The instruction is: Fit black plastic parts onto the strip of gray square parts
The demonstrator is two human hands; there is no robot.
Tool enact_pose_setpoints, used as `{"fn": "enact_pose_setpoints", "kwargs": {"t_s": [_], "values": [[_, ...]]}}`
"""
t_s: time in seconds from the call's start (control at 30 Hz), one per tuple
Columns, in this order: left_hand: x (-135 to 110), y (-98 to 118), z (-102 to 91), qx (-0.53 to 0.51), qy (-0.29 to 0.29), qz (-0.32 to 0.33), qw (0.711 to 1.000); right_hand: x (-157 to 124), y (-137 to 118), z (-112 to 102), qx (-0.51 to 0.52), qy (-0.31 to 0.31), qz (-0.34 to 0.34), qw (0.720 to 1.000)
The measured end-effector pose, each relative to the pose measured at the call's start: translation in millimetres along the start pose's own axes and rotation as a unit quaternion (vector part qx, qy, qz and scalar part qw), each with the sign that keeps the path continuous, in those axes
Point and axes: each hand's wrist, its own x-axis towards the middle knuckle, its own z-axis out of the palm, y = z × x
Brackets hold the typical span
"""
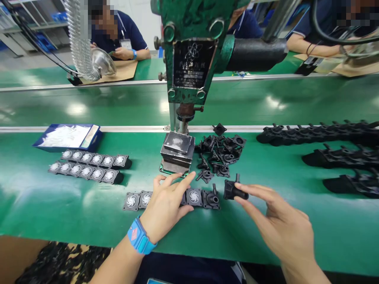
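Observation:
My left hand point(167, 203), with a blue wristband, lies flat with fingers spread over a short row of black pump housings with white impellers point(139, 200) on the green table. My right hand point(276, 221) reaches left, its fingertips touching a single black pump housing point(232, 190) lying on its side at the row's right end. The fingers look extended, not wrapped around it. Just behind stands a metal fixture block point(177, 154) under a green press machine point(192, 51).
A loose pile of black housings point(220, 152) sits right of the fixture. Two rows of finished parts point(89, 165) and a blue tray of white pieces point(69, 137) lie left. Long stacks of black parts point(325, 134) lie right. Other people sit across the conveyor.

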Motion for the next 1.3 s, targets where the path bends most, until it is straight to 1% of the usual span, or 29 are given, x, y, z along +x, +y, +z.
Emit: {"fn": "enact_pose_setpoints", "kwargs": {"t_s": [0.07, 0.13, 0.2, 0.3, 0.43, 0.63, 0.7, 0.83, 0.93, 1.0, 1.03, 1.07, 1.13, 1.17, 1.2, 1.23, 1.3], "values": [[0.6, 0.0, -0.1, -0.007, 0.002, -0.004, 1.000, 5.3, -20.0, 2.3, 0.056, -0.014, -0.061, 0.996], [1.6, -0.4, -0.3, -0.016, 0.002, -0.006, 1.000, 10.4, -34.7, 11.3, 0.087, -0.039, -0.117, 0.989], [2.4, -1.1, -0.5, -0.025, -0.001, -0.007, 1.000, 13.9, -42.3, 23.6, 0.073, -0.045, -0.145, 0.986], [3.0, -2.5, -0.5, -0.032, -0.002, -0.007, 0.999, 15.0, -44.1, 39.9, 0.033, -0.047, -0.160, 0.986], [2.8, -4.1, 0.4, -0.023, 0.000, -0.009, 1.000, 12.5, -42.3, 48.7, 0.013, -0.066, -0.164, 0.984], [4.2, -4.4, 1.2, -0.030, 0.003, -0.001, 1.000, 15.8, -50.5, 46.2, -0.024, -0.085, -0.141, 0.986], [4.9, -4.0, 0.5, -0.035, 0.002, -0.001, 0.999, 19.8, -52.2, 45.3, -0.039, -0.106, -0.132, 0.985], [4.9, -2.8, -1.6, -0.028, -0.007, -0.003, 1.000, 25.6, -50.8, 46.3, -0.041, -0.188, -0.119, 0.974], [4.7, -1.4, -3.2, -0.025, -0.008, -0.005, 1.000, 24.8, -50.6, 46.3, -0.046, -0.203, -0.108, 0.972], [5.5, -0.2, -3.8, -0.017, -0.004, -0.008, 1.000, 24.0, -49.6, 42.5, -0.034, -0.209, -0.111, 0.971], [6.1, 0.6, -4.0, -0.012, -0.002, -0.009, 1.000, 24.1, -47.2, 39.2, -0.018, -0.201, -0.111, 0.973], [7.0, 1.4, -4.1, -0.006, 0.001, -0.010, 1.000, 24.6, -42.6, 35.2, -0.001, -0.180, -0.104, 0.978], [8.9, 3.3, -4.1, -0.001, 0.004, -0.010, 1.000, 27.0, -25.9, 26.8, 0.008, -0.097, -0.066, 0.993], [9.6, 4.2, -4.2, 0.000, 0.004, -0.011, 1.000, 28.5, -14.1, 23.8, -0.006, -0.055, -0.045, 0.997], [10.0, 4.8, -4.4, 0.002, 0.004, -0.011, 1.000, 30.1, -0.6, 22.1, -0.034, -0.026, -0.032, 0.999], [9.9, 5.0, -4.9, 0.005, 0.003, -0.010, 1.000, 31.2, 13.4, 22.1, -0.067, -0.017, -0.034, 0.997], [7.1, 3.6, -7.1, 0.016, 0.005, -0.003, 1.000, 31.6, 39.3, 26.1, -0.115, -0.038, -0.070, 0.990]]}}
